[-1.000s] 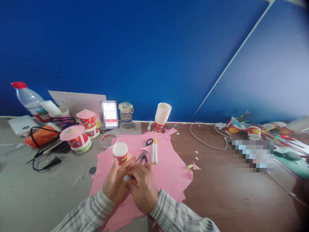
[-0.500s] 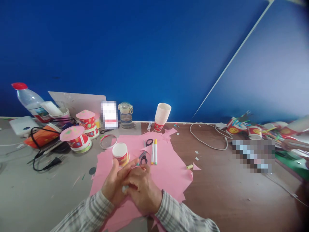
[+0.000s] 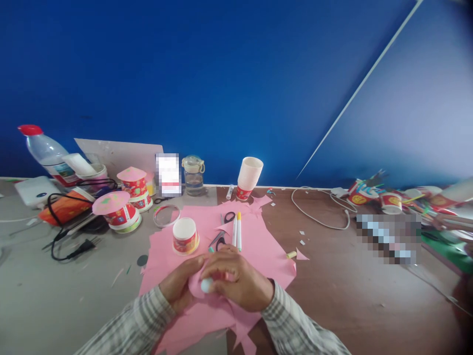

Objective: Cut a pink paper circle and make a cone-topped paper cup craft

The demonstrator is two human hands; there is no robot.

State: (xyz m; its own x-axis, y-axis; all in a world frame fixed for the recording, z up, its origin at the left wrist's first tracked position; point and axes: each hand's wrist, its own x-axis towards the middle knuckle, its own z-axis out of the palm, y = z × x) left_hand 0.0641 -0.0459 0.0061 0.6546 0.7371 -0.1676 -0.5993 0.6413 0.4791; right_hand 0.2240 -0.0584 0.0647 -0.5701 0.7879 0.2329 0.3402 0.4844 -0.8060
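Observation:
Low in the head view, my left hand (image 3: pixel 182 282) grips a small curved piece of pink paper (image 3: pixel 197 286), thumb on its near side. My right hand (image 3: pixel 238 278) is closed on a pale object with a rounded end (image 3: pixel 206 285), held against that paper; most of it is hidden by my fingers. Both hands are over a large pink sheet (image 3: pixel 266 266) with a jagged edge. Just beyond them stands a red-and-white paper cup (image 3: pixel 185 236). Scissors (image 3: pixel 229 217) and two white markers (image 3: pixel 239 234) lie on the sheet, partly behind my right hand.
A tall white cup stack (image 3: pixel 250 172) and a water jar (image 3: pixel 194 175) stand by the blue wall. Tape (image 3: pixel 167 216) lies left. Decorated cups (image 3: pixel 117 212), a black plug cable (image 3: pixel 83 246) and a bottle (image 3: pixel 48 153) crowd the left; a white cable (image 3: pixel 318 222) lies right.
My right hand has shifted right and turned, showing more of the pale object and the pink paper. My left hand has its fingers wrapped more around the paper.

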